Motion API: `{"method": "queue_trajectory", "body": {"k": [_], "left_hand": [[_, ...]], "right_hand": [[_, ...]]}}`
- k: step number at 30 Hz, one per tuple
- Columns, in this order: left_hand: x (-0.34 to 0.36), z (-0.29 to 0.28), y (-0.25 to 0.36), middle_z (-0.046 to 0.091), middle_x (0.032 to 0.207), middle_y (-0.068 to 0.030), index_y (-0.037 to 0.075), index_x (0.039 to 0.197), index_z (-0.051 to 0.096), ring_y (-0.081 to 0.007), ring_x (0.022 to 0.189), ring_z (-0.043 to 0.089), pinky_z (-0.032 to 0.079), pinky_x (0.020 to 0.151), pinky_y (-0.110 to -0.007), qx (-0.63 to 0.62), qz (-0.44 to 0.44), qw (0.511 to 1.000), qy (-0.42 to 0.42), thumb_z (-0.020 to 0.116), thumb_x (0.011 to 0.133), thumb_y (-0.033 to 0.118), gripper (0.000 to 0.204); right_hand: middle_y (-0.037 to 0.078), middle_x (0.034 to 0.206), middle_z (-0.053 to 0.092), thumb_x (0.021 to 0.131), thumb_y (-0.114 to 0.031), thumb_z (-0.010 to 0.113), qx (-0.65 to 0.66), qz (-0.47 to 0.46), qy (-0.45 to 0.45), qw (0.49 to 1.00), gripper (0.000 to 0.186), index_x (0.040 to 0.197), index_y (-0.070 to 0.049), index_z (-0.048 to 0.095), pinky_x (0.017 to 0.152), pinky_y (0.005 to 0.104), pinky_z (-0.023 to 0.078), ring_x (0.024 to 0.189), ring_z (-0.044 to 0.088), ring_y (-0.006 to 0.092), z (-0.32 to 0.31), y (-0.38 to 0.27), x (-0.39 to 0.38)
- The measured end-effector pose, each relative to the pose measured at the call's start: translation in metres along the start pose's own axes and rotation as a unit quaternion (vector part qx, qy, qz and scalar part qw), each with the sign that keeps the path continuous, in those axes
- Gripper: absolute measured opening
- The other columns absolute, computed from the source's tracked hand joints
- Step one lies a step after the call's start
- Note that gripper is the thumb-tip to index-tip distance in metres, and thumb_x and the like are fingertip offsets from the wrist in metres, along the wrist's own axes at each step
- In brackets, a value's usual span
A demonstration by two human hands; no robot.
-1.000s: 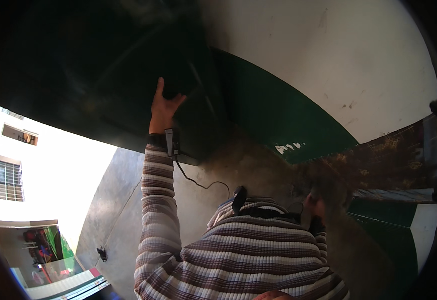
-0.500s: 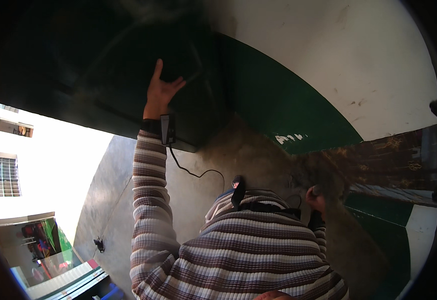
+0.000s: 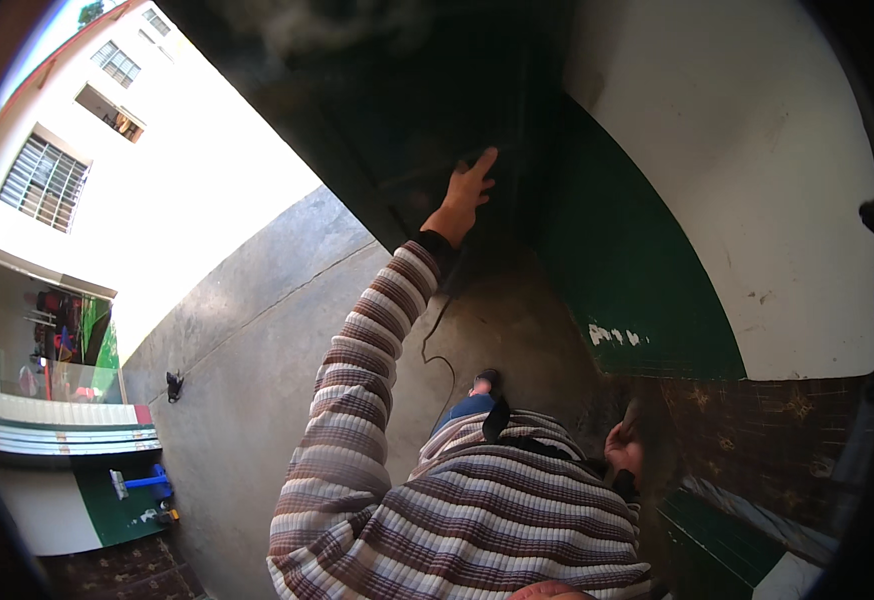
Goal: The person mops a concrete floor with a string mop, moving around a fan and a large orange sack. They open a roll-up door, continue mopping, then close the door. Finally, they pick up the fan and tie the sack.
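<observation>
My left hand (image 3: 465,197) reaches forward with its fingers apart. It lies against or just in front of a dark green door (image 3: 407,130), and nothing shows in its grasp. From that wrist, a black cord (image 3: 437,330) hangs down toward my body. At my right side, my right hand (image 3: 625,452) is low with curled fingers; a dim, dark shape by its fingertips is too unclear to name.
A green-and-white wall (image 3: 637,270) with chipped paint stands right of the door. Brown patterned cloth (image 3: 757,430) hangs at the right. Concrete floor (image 3: 257,350) stretches left, with a small black object (image 3: 175,387) on it. Beyond are a white building (image 3: 197,130) and a blue-handled tool (image 3: 142,482).
My left hand has shifted right in the view, and the door's edge now slants more steeply. More of the outdoor floor and building shows at left. My right hand stays low at my side.
</observation>
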State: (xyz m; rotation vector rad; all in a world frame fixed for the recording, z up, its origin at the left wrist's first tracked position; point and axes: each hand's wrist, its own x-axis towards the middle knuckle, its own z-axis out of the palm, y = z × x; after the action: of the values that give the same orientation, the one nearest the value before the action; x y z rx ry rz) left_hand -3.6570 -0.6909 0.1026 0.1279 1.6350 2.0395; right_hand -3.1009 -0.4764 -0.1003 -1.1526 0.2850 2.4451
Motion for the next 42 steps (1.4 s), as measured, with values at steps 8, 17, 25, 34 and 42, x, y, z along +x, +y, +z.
{"method": "queue_trajectory", "body": {"k": [8, 17, 25, 34, 42], "left_hand": [[-0.238, 0.155, -0.115, 0.056, 0.123, -0.0157, 0.0, 0.129, 0.05, -0.0236, 0.114, 0.053, 0.041, 0.098, -0.035, 0.142, -0.053, 0.906, -0.395, 0.043, 0.091, 0.063, 0.073], [-0.306, 0.197, -0.173, 0.062, 0.069, -0.0093, 0.001, 0.067, 0.06, -0.0193, 0.071, 0.06, 0.047, 0.071, -0.031, -0.055, -0.032, 0.961, -0.269, 0.045, 0.089, 0.027, 0.037], [-0.373, 0.131, -0.188, 0.052, 0.051, -0.0053, 0.004, 0.05, 0.051, -0.0133, 0.05, 0.05, 0.038, 0.05, -0.026, -0.101, 0.035, 0.966, -0.234, 0.045, 0.087, 0.021, 0.042], [-0.473, 0.01, -0.148, 0.047, 0.046, -0.0033, 0.004, 0.048, 0.046, -0.0113, 0.044, 0.043, 0.034, 0.045, -0.025, -0.143, 0.079, 0.965, -0.203, 0.046, 0.093, 0.023, 0.048], [-0.555, -0.096, -0.09, 0.043, 0.045, -0.0021, 0.005, 0.05, 0.042, -0.0103, 0.042, 0.037, 0.03, 0.043, -0.027, -0.06, 0.171, 0.977, -0.115, 0.046, 0.094, 0.024, 0.048]], "right_hand": [[0.012, 0.083, 0.069, 0.085, -0.01, 0.056, -0.106, 0.102, 0.077, 0.986, 0.015, 0.087, 0.001, 0.067, 0.071, 0.0369, 0.058, 0.077, 0.067, 0.0251, 0.0, -0.035, 0.029], [0.013, 0.084, 0.068, 0.09, -0.03, 0.056, -0.296, 0.301, 0.048, 0.905, 0.029, 0.088, -0.002, 0.064, 0.074, 0.044, 0.056, 0.081, 0.067, 0.0297, -0.031, -0.051, -0.005], [0.011, 0.1, 0.062, 0.072, -0.017, 0.072, -0.862, -0.072, -0.146, 0.48, 0.044, 0.109, -0.004, 0.053, 0.073, 0.0363, 0.051, 0.083, 0.062, 0.0226, -0.069, -0.005, -0.033], [0.007, 0.083, 0.067, 0.074, -0.021, 0.074, -0.88, -0.122, -0.348, 0.3, 0.026, 0.095, -0.009, 0.065, 0.071, 0.0357, 0.051, 0.077, 0.065, 0.0218, -0.073, 0.159, -0.076], [0.008, 0.09, 0.068, 0.074, -0.022, 0.07, -0.89, -0.173, -0.38, 0.182, 0.024, 0.098, -0.02, 0.064, 0.076, 0.0423, 0.051, 0.087, 0.065, 0.0318, -0.057, 0.318, -0.094]]}}
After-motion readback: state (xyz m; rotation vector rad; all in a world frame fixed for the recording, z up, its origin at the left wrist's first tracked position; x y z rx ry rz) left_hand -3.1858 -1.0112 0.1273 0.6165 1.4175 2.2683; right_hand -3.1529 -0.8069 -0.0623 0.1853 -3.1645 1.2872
